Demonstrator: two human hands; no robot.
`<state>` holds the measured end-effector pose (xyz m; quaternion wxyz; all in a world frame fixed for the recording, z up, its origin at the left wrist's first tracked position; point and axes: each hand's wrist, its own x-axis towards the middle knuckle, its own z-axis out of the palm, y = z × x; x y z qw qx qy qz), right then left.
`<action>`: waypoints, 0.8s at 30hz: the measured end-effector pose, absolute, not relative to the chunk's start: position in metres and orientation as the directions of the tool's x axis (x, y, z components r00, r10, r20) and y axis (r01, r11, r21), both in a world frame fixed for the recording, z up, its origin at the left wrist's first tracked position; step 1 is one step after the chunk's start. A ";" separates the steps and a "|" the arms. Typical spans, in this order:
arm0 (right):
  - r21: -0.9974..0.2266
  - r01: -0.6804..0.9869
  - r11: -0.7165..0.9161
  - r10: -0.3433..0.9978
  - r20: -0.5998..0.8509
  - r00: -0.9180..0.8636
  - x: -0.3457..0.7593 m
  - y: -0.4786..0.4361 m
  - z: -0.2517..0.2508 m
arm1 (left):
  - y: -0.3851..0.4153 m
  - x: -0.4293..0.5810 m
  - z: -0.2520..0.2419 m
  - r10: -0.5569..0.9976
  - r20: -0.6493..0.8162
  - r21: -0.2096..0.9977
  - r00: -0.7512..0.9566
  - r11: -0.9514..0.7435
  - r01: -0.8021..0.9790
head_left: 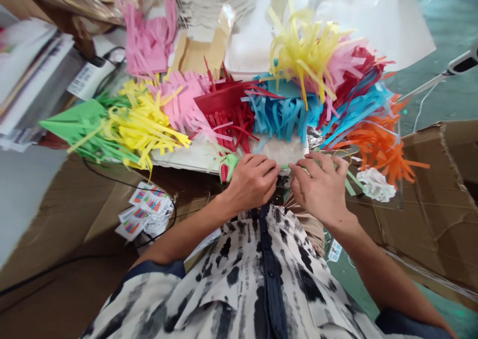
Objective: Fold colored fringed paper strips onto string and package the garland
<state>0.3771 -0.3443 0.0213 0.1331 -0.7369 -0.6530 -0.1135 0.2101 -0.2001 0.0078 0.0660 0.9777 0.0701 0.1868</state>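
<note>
My left hand (251,182) and my right hand (320,185) meet close in front of me, both with fingers curled in a pinch. Between them runs a thin green paper strip (286,167), held by both. A small bundle of green and red fringe (227,166) sticks out past my left knuckles. Just beyond the hands lies a pale board (278,150) under heaps of fringed paper: blue fringe (284,111), red fringe (227,111), yellow fringe (304,48) and orange fringe (377,145).
More fringe lies left: green (80,125), yellow (144,122), pink (149,35). Crumpled white paper (375,183) sits right of my hand. Printed labels (144,212) and a black cable (123,179) lie on flattened cardboard (440,199). Stacked books (30,75) stand far left.
</note>
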 end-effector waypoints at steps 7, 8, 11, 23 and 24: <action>0.002 0.995 -0.099 0.938 0.334 0.092 0.349 -0.361 0.024 | -0.218 0.193 -0.010 0.120 0.563 0.095 0.818 -0.992 0.080; 0.011 0.996 -0.094 0.937 0.340 0.085 0.347 -0.362 0.022 | -0.218 0.191 -0.013 0.108 0.587 0.081 0.802 -0.994 0.075; 0.030 0.997 -0.075 0.923 0.381 0.058 0.345 -0.364 0.016 | -0.221 0.186 -0.017 0.091 0.622 0.067 0.778 -0.996 0.063; 0.103 0.995 0.007 0.574 0.814 -0.089 0.362 -0.348 0.066 | -0.236 0.187 0.070 0.604 -0.208 0.946 0.769 0.324 0.001; 0.100 0.995 0.018 0.553 0.828 -0.093 0.362 -0.344 0.073 | -0.232 0.187 0.075 0.544 -0.254 0.900 0.800 0.437 -0.011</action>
